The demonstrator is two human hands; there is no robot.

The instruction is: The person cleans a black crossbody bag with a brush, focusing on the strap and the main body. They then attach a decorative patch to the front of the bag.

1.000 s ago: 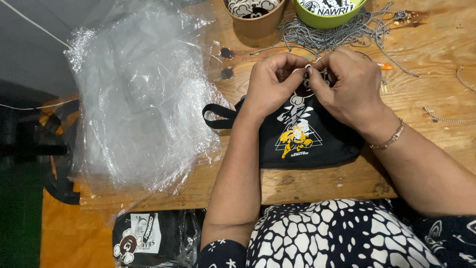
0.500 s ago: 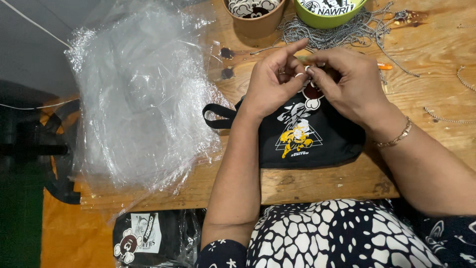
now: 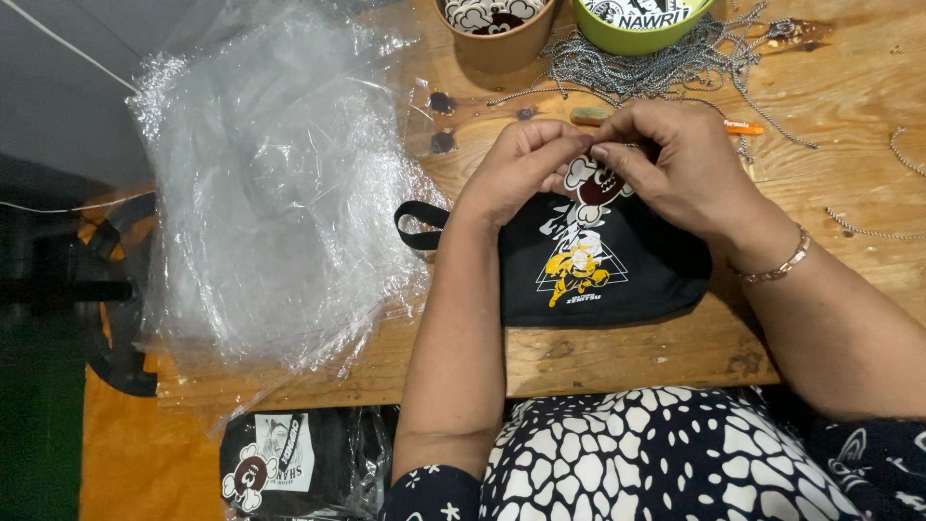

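Observation:
A black fabric pouch (image 3: 637, 280) with a yellow and white print and a black loop strap (image 3: 417, 227) lies on the wooden table (image 3: 598, 362). My left hand (image 3: 516, 169) and my right hand (image 3: 670, 164) meet at the pouch's top edge. Between their fingertips they pinch a small flower-shaped white and maroon tag (image 3: 593, 180). A thin bracelet (image 3: 776, 267) sits on my right wrist.
A heap of clear plastic bags (image 3: 275, 183) covers the table's left part. A brown cup (image 3: 494, 34) and a green bowl (image 3: 637, 24) stand at the far edge, with a pile of ball chains (image 3: 666, 63) beside them. A packed black pouch (image 3: 289, 463) lies below the table edge.
Both hands have dropped slightly toward the pouch. The flower-shaped tag now shows between the fingertips, where before the fingers hid it. My left forefinger has curled back in.

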